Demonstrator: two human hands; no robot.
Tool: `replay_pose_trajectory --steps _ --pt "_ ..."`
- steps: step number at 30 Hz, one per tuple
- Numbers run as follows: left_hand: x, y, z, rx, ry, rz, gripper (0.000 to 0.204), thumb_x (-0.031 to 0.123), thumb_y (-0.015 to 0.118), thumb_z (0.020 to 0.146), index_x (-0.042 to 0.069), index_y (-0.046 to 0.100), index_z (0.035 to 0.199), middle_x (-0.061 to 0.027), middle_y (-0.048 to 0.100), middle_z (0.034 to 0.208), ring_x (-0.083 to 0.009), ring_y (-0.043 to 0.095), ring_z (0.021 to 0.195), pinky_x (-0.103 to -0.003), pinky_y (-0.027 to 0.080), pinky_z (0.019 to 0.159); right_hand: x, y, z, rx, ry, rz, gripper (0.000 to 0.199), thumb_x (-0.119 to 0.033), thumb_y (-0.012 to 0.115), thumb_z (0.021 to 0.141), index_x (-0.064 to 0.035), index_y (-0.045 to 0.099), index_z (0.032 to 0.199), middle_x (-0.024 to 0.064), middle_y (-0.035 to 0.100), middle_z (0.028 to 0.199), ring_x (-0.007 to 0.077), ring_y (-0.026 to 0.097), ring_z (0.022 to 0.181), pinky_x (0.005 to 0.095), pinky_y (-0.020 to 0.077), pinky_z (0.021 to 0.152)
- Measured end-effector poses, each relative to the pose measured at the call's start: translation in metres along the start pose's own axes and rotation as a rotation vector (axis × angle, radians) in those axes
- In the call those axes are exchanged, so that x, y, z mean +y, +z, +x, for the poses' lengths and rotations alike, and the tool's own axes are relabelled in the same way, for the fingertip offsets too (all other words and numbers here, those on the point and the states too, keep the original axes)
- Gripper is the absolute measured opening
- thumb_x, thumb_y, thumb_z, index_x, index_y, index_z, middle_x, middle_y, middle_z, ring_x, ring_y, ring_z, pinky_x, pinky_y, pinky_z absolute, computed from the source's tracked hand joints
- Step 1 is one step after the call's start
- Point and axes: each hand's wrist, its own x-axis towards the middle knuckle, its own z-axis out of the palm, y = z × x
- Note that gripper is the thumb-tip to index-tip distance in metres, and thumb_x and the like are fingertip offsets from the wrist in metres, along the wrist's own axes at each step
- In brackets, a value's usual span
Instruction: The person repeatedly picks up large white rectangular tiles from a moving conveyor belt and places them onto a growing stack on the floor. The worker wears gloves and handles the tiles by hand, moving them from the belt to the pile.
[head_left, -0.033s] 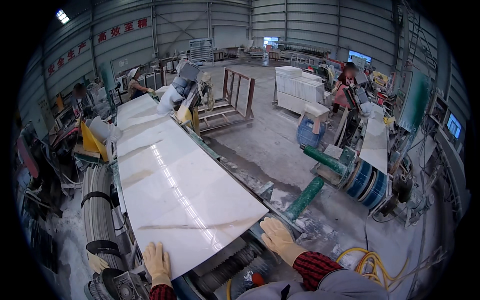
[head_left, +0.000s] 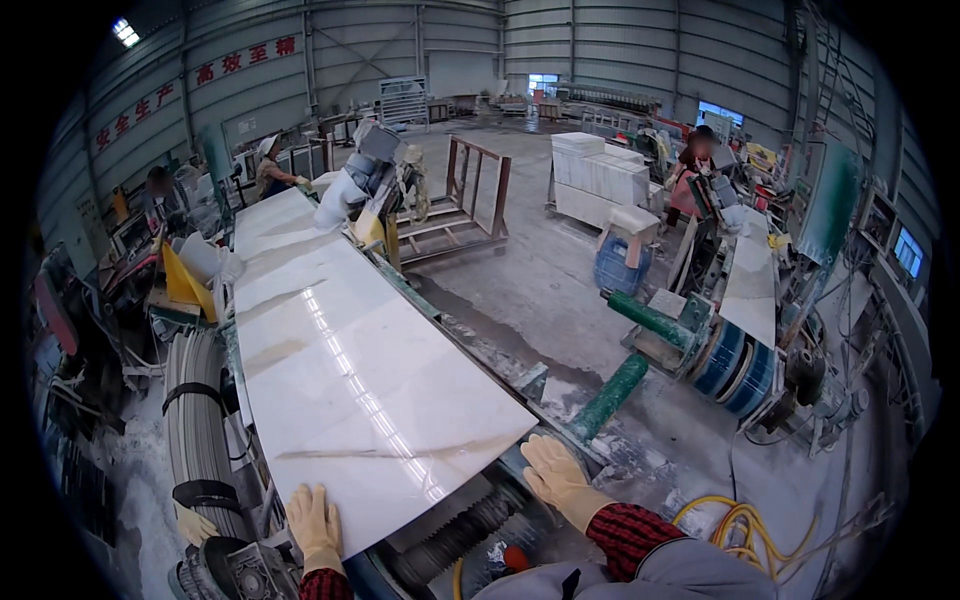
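A long polished white stone slab with tan veins lies on the machine bed before me, its near end overhanging a dark ribbed roller. My left hand, in a cream glove, rests with fingers extended along the slab's near left edge. In a matching glove, my right hand lies flat with fingers stretched on the machine frame, just off the slab's near right corner. Neither hand grasps anything. Further slabs continue in line toward a grey machine head.
Bundled grey strips stand left of the bed; a loose glove lies by them. Green rollers jut out on the right. A yellow hose coils on the floor. Co-workers stand farther off, near a rusty frame.
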Motion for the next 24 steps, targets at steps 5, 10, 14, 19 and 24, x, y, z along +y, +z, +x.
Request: replay_pose_trajectory --steps 5,10,14,19,24 --pt "-0.002 -0.001 -0.005 0.014 0.009 -0.052 0.058 0.030 0.078 0.109 0.013 0.068 0.164 -0.0250 0.061 0.171 -0.0500 0.055 0.159 -0.064 0.039 0.137 -0.003 -0.001 -0.001 0.067 -0.030 -0.005 0.054 -0.032 0.074 0.110 -0.0084 0.070 0.159 0.0259 0.069 0.169 0.0491 0.061 0.156 0.0610 0.0456 0.138" --pt "-0.003 0.001 0.001 -0.027 -0.010 -0.022 0.056 0.031 0.074 0.114 0.014 0.067 0.167 -0.0242 0.060 0.174 -0.0497 0.053 0.162 -0.064 0.038 0.139 -0.004 0.000 -0.005 0.112 -0.038 0.019 0.055 -0.030 0.074 0.109 -0.0081 0.069 0.159 0.0266 0.068 0.169 0.0502 0.061 0.155 0.0615 0.0452 0.137" --pt "-0.002 0.004 0.012 -0.064 -0.080 0.000 0.056 0.031 0.072 0.117 0.016 0.065 0.171 -0.0241 0.059 0.177 -0.0495 0.052 0.164 -0.064 0.037 0.140 -0.005 0.001 -0.006 0.100 -0.030 0.011 0.055 -0.029 0.074 0.110 -0.0077 0.068 0.160 0.0268 0.066 0.170 0.0503 0.060 0.156 0.0609 0.0441 0.138" --pt "-0.002 0.008 0.021 -0.068 -0.130 -0.012 0.057 0.030 0.070 0.118 0.016 0.064 0.173 -0.0254 0.058 0.180 -0.0514 0.051 0.167 -0.065 0.036 0.142 -0.003 0.000 -0.008 0.062 -0.020 0.036 0.054 -0.030 0.072 0.111 -0.0074 0.068 0.161 0.0261 0.066 0.171 0.0504 0.059 0.157 0.0608 0.0434 0.139" --pt "-0.005 0.009 0.026 -0.060 -0.130 -0.029 0.056 0.030 0.068 0.120 0.015 0.063 0.174 -0.0272 0.057 0.182 -0.0529 0.049 0.168 -0.065 0.035 0.143 -0.005 0.001 -0.010 0.128 -0.044 -0.011 0.054 -0.030 0.072 0.111 -0.0040 0.069 0.158 0.0289 0.067 0.166 0.0521 0.061 0.154 0.0617 0.0462 0.136"
